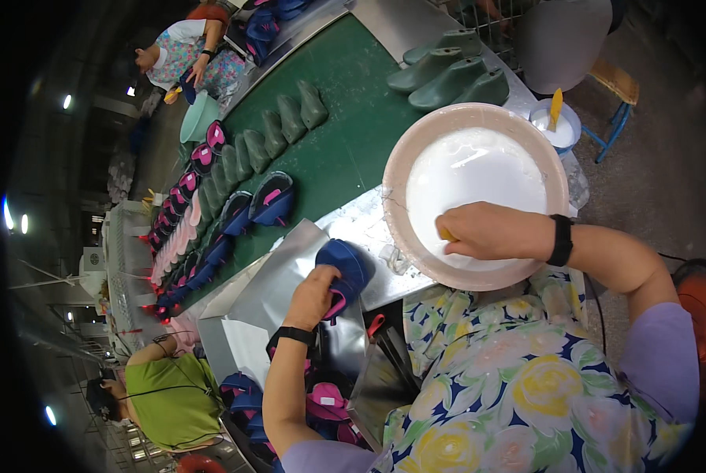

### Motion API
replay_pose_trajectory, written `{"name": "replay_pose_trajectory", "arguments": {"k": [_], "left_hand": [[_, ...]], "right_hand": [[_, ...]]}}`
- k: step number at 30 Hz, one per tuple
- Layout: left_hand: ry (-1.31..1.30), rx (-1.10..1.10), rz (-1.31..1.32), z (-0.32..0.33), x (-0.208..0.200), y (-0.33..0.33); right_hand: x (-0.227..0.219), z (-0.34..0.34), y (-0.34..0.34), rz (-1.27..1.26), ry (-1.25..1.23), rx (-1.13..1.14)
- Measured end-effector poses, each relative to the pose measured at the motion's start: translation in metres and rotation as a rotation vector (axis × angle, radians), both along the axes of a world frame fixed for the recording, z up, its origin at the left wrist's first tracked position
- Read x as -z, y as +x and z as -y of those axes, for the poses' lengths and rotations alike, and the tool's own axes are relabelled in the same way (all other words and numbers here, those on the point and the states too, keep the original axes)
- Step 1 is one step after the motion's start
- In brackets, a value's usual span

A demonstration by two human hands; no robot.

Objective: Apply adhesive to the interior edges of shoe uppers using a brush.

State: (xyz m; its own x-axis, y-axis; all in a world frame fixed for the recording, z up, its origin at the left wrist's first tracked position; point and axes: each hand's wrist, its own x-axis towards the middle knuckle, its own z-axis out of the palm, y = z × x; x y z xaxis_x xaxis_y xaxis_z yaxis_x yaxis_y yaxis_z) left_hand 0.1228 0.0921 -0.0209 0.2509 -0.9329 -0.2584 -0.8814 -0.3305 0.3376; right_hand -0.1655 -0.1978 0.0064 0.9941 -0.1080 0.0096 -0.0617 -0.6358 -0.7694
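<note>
My left hand is closed on a blue shoe upper with pink lining, held over the metal-topped bench. My right hand is closed in a fist over a large pale pink basin of white liquid. A bit of a yellow handle shows at its fingers; the rest of that tool is hidden. Below my left forearm, more blue and pink shoe uppers lie in a metal bin.
Green shoe lasts stand behind the basin. A green conveyor belt carries rows of lasts and blue uppers. At right, a small white bucket holds a yellow-handled tool. Two co-workers are on the left.
</note>
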Motion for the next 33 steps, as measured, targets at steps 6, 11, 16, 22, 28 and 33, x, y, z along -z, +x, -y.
{"name": "replay_pose_trajectory", "arguments": {"k": [6,11,16,22,28,33], "left_hand": [[-0.57,-0.558,-0.812,0.028,-0.066,0.004],[-0.509,-0.287,-0.992,0.082,-0.076,-0.028],[-0.574,-0.242,-0.986,0.107,-0.066,-0.054],[-0.701,-0.324,-0.965,0.109,-0.046,-0.06],[-0.907,-0.447,-0.933,0.112,-0.02,-0.064],[-1.177,-0.595,-0.922,0.118,-0.015,-0.05]], "right_hand": [[-0.027,0.053,-0.019,0.15,-0.066,0.223],[-0.061,0.063,-0.002,0.532,0.031,0.277],[-0.075,0.061,0.01,0.707,0.187,0.223],[-0.065,0.047,0.002,0.522,0.186,0.582],[-0.049,0.02,0.005,0.416,0.382,0.698],[-0.043,0.002,0.006,0.387,0.569,0.654]]}}
